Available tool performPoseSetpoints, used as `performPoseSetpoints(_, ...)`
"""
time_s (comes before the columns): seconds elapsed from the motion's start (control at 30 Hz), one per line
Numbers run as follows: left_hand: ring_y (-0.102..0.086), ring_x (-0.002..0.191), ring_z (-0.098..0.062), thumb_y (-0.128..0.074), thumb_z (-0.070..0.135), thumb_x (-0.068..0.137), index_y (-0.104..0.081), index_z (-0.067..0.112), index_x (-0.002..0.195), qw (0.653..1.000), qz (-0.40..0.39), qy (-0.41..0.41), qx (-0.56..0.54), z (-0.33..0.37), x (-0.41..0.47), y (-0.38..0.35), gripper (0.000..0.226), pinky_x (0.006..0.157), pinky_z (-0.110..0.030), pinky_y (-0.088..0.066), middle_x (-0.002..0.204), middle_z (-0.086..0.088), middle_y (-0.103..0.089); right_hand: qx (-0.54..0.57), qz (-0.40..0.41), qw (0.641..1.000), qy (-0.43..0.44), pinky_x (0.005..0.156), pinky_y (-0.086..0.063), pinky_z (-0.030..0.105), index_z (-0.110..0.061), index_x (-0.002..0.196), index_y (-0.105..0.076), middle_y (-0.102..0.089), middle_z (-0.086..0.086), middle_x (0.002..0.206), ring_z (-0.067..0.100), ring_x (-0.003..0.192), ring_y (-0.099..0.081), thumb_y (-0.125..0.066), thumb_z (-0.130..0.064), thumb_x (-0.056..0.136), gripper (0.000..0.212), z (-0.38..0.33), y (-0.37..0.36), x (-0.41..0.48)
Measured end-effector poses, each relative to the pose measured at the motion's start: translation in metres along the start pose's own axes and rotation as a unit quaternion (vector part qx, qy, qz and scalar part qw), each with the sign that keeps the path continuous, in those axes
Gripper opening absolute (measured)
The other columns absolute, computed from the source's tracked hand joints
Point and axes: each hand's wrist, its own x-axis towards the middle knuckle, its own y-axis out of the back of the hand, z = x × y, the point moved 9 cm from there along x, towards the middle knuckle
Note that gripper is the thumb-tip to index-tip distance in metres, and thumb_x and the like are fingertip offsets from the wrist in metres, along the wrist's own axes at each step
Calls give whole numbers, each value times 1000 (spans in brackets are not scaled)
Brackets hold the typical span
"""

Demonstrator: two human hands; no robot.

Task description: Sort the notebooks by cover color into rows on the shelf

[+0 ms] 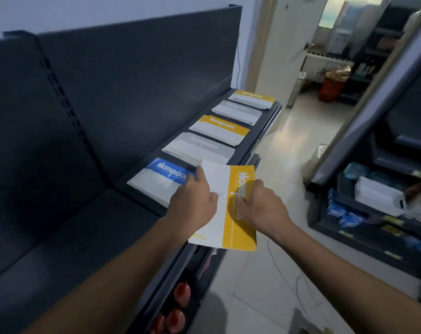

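Note:
I hold a yellow-and-white notebook (pixel 231 213) over the front edge of the dark shelf (pixel 59 237), with both hands on it. My left hand (pixel 192 203) grips its white left side, forefinger pointing ahead. My right hand (pixel 260 206) grips its yellow band. Just behind it on the shelf lies a blue notebook (pixel 161 177). Further along in a row lie a grey notebook (pixel 199 147), a yellow notebook (pixel 219 128), another grey notebook (pixel 238 112) and a far yellow notebook (pixel 252 98).
The shelf has a tall dark back panel (pixel 132 68). Red bottles (pixel 178 307) stand on a lower shelf below. Across the tiled aisle (pixel 289 153), a rack (pixel 373 213) holds blue packets and a white box. A doorway opens at the far end.

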Motion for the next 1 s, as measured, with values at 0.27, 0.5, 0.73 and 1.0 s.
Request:
performPoseSetpoints(0.27, -59, 99, -30, -46, 31, 96, -15, 7, 154, 1000, -11, -16, -7, 59, 99, -42, 70, 72, -36, -47, 123, -15, -52, 3, -6, 999, -35, 67, -40, 36, -20, 99, -33, -60, 9, 103, 35, 90, -60, -50, -46, 93, 31, 62, 24, 99)
performPoseSetpoints(0.5, -57, 107, -33, -43, 35, 96, -12, 15, 155, 1000, -8, 18, -15, 126, 188, -86, 70, 75, -35, -38, 133, -15, -49, 40, -52, 998, -8, 70, -45, 36, -17, 101, -39, -62, 11, 109, 36, 95, -62, -53, -43, 92, 31, 131, 58, 192)
performPoseSetpoints(0.73, -57, 101, -34, -45, 36, 95, -16, 16, 151, 999, 15, 37, -12, 178, 258, -114, 66, 73, -36, -39, 125, -14, -52, 57, -85, 995, 12, 70, -41, 36, -12, 105, -40, -61, 13, 112, 37, 98, -60, -54, -39, 93, 32, 179, 74, 280)
performPoseSetpoints(1.0, -58, 100, -33, -43, 35, 96, -19, 15, 149, 992, 35, 119, -6, 152, 339, -115, 62, 70, -36, -40, 125, -15, -52, 57, -108, 987, 103, 69, -51, 39, -12, 107, -46, -63, 5, 97, 29, 84, -62, -54, -35, 93, 28, 140, 78, 385)
